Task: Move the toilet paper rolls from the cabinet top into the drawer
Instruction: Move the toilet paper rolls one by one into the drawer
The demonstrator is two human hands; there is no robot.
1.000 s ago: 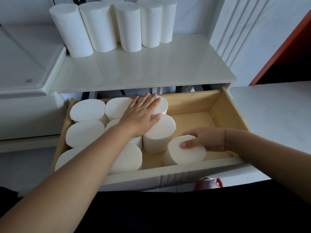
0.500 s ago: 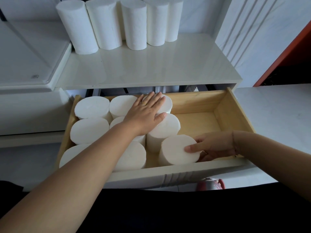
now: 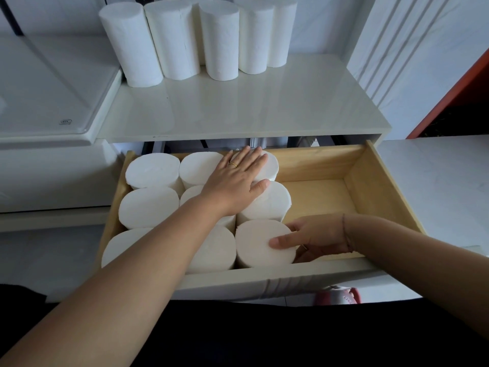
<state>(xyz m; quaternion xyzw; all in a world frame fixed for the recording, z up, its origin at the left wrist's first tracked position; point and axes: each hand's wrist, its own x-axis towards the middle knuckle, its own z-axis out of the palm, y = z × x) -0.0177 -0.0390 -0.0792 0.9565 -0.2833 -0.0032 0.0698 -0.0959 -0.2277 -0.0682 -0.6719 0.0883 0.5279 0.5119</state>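
An open wooden drawer (image 3: 370, 181) is shown below a white cabinet top (image 3: 238, 107). Its left part is packed with upright rolls (image 3: 152, 170) in three rows of three; bare floor is left at 3 o'clock. Further rolls (image 3: 169, 38) are seen standing at the rear of the top, at 12 o'clock of the drawer. The left hand (image 3: 235, 178) is laid flat, fingers spread, across the tops of the back and middle rolls. The right hand (image 3: 315, 238) is cupped against the front roll (image 3: 262, 242) at 6 o'clock, thumb on its top face and fingers on its side; that roll is touching its neighbours. A ring (image 3: 232, 164) is worn on the left hand.
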